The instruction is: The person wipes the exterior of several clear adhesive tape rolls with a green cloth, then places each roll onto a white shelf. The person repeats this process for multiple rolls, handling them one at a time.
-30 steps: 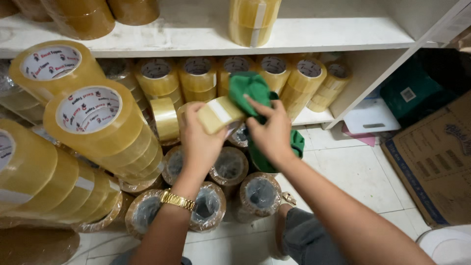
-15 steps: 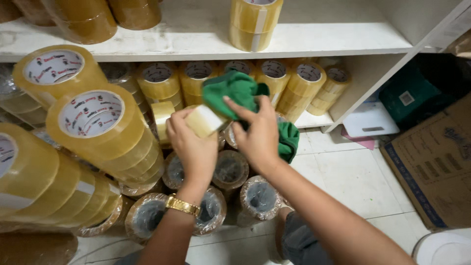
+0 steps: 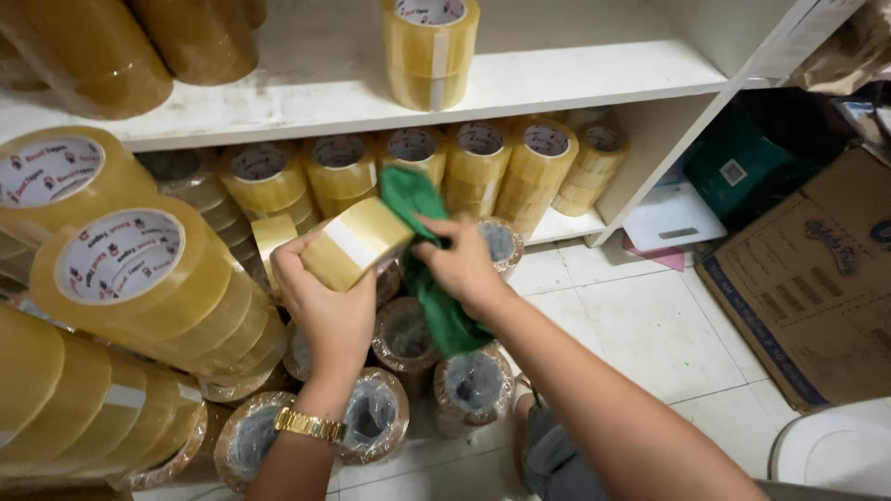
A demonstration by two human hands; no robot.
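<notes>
My left hand [image 3: 325, 301], with a gold watch on its wrist, grips a roll of clear yellowish packing tape [image 3: 357, 243] and tilts it over the floor stacks. My right hand [image 3: 459, 264] holds a green cloth [image 3: 432, 288] pressed against the right side of that roll; the cloth hangs down below my hand. Under both hands stand several shrink-wrapped stacks of tape rolls [image 3: 469, 385] on the tiled floor.
A white shelf unit [image 3: 575, 79] carries more tape rolls [image 3: 429, 51] above and a row [image 3: 478, 162] on the lower shelf. Large tape stacks [image 3: 139, 278] crowd the left. A cardboard box [image 3: 807, 288] and a green bag [image 3: 742, 167] lie at right.
The view has shifted, so the shelf sits further left. Both hands have dropped slightly with the roll, and the cloth now hangs down below my right hand instead of bunching above it.
</notes>
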